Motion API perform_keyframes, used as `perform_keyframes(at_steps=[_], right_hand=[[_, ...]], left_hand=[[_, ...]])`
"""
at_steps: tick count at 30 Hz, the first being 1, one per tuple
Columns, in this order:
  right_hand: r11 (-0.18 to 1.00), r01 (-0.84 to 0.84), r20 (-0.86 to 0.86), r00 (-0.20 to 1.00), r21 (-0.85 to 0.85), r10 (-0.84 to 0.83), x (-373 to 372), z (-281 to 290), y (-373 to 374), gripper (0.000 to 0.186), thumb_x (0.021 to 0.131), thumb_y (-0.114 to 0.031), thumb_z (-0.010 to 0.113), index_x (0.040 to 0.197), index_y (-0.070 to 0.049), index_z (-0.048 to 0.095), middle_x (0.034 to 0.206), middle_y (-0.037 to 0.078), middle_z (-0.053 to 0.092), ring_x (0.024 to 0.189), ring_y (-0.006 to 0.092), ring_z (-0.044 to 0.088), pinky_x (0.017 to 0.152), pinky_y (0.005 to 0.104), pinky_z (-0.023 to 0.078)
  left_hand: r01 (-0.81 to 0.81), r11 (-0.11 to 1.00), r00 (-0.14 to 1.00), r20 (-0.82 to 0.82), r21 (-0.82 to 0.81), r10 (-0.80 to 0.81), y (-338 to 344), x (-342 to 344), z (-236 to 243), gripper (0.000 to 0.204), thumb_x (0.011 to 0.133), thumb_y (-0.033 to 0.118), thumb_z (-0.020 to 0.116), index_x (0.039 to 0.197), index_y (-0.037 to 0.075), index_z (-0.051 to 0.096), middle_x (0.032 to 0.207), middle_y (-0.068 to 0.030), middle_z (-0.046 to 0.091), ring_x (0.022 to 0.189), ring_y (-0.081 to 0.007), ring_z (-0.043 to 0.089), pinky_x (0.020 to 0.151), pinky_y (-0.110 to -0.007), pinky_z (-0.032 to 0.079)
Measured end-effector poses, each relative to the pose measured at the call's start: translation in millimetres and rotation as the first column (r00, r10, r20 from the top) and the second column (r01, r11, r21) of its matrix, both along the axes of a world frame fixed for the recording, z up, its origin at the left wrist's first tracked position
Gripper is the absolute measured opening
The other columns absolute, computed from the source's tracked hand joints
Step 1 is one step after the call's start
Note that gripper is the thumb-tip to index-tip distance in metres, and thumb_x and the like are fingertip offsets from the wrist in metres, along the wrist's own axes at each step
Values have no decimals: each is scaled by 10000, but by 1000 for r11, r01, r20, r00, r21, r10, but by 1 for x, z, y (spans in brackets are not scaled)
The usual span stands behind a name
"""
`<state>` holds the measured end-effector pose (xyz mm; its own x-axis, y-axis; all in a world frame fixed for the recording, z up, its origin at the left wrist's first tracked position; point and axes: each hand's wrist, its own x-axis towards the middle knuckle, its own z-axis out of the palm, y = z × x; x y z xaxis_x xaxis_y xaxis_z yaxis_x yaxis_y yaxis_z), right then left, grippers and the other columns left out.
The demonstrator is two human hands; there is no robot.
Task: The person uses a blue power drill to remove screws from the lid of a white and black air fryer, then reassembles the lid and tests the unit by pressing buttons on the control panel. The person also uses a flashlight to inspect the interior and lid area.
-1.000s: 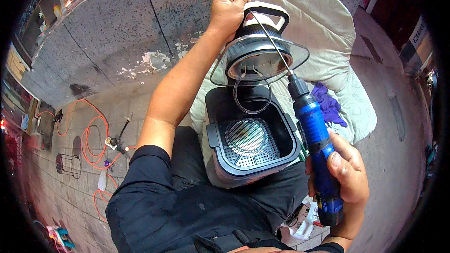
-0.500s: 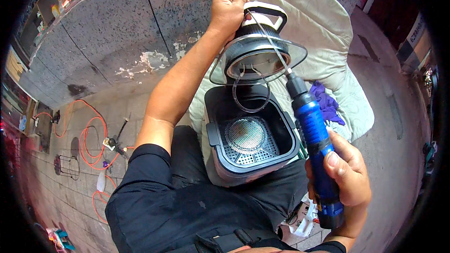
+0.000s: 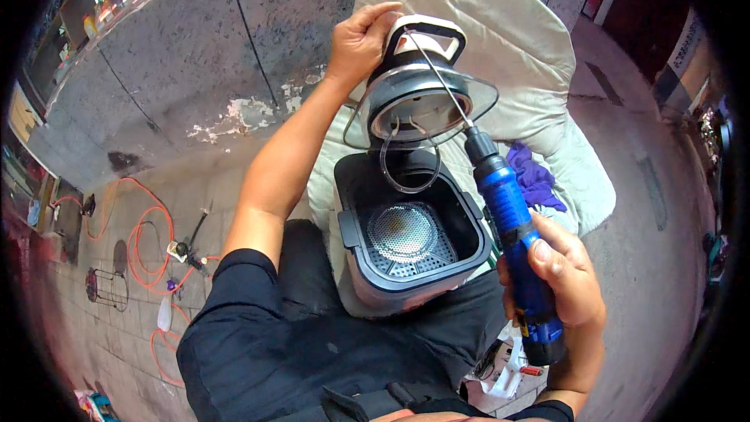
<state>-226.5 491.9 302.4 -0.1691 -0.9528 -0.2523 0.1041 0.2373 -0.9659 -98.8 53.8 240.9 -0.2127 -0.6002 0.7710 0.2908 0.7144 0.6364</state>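
My left hand [image 3: 361, 43] grips the side of an air fryer heater head [image 3: 394, 98], holding it tilted. It has a white-and-black handle [image 3: 455, 31], a flared clear rim and a ring-shaped heating tube [image 3: 381, 164] hanging beneath. My right hand [image 3: 564, 270] is wrapped round a blue-and-black electric screwdriver [image 3: 504, 195]. Its long thin bit crosses in front of the head, and the tip meets the handle near my left fingers; whether it sits in a screw cannot be made out. Below stands a black square air fryer basket [image 3: 344, 187] with a perforated plate [image 3: 406, 230] inside.
A pale quilted pad [image 3: 516, 39] lies behind and under the basket, with a purple cloth [image 3: 535, 176] on it. An orange hose [image 3: 133, 254] and a wire rack [image 3: 105, 287] lie on the left floor. A white plastic bag [image 3: 506, 371] sits by my right leg.
The heater head's handle has tipped down a little toward me, my left hand moving with it. The screwdriver has moved slightly up with its bit still at the handle. The whole view has shifted slightly.
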Motion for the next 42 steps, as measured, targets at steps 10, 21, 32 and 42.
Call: perform_keyframes(at_steps=[10,21,32,42], right_hand=[[999,-43,73,996,-28,45,-13,-10,-3,868,939,-472,779,1571,44,483,965,122,707,679,198,695,603,328,575],[1000,-13,24,1000,-17,14,-18,-11,-4,987,875,-583,818,1566,39,485,910,154,697,584,229,688,539,343,576],[999,-43,99,994,-25,45,-26,-12,-4,882,927,-470,812,1568,45,494,933,129,704,635,206,689,576,320,555],[1000,-15,38,999,6,14,-25,-1,1,927,901,-520,829,1572,30,503,914,116,695,628,190,674,577,319,561]], left_hand=[[-5,977,985,165,-215,41,2,28,20,213,1082,93,710,1266,49,808,1001,-42,754,898,-103,705,789,-260,580],[58,989,988,152,-134,-37,-5,17,12,211,1152,190,605,1337,143,695,944,17,587,759,-56,536,654,-262,492],[-52,735,912,268,-676,311,14,27,32,306,920,26,836,1206,116,774,866,-12,541,751,-148,540,669,-309,458],[-98,634,903,200,-767,381,21,26,34,208,935,47,836,1131,38,767,867,-62,587,684,-180,602,611,-328,517]])
